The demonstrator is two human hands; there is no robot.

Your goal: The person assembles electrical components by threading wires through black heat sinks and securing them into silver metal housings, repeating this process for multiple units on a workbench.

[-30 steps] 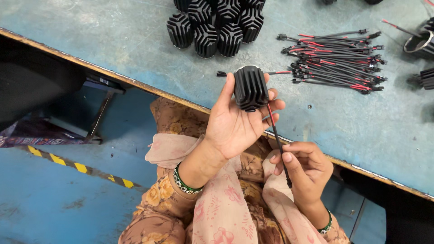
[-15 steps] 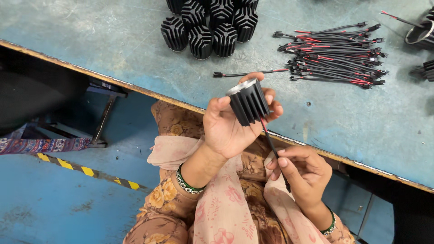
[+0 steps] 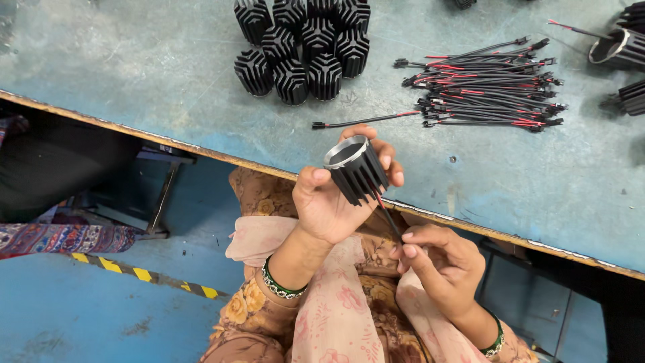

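My left hand (image 3: 329,202) grips a black finned cylindrical heat sink (image 3: 356,171), tilted so its open, silver-rimmed end faces up and left. A thin red and black wire (image 3: 384,212) runs out of its lower end. My right hand (image 3: 437,259) pinches the far end of that wire just below and to the right of the heat sink. Both hands hover over my lap at the near edge of the blue-grey worktable (image 3: 168,74).
A cluster of several black finned heat sinks (image 3: 302,47) stands at the back of the table. A pile of red and black connector wires (image 3: 490,84) lies to the right, one loose wire (image 3: 363,121) beside it. More heat sinks (image 3: 621,50) sit at the far right edge.
My left hand has tilted the heat sink, so its open rimmed end now shows instead of its finned side. My right hand still holds the wire below it.
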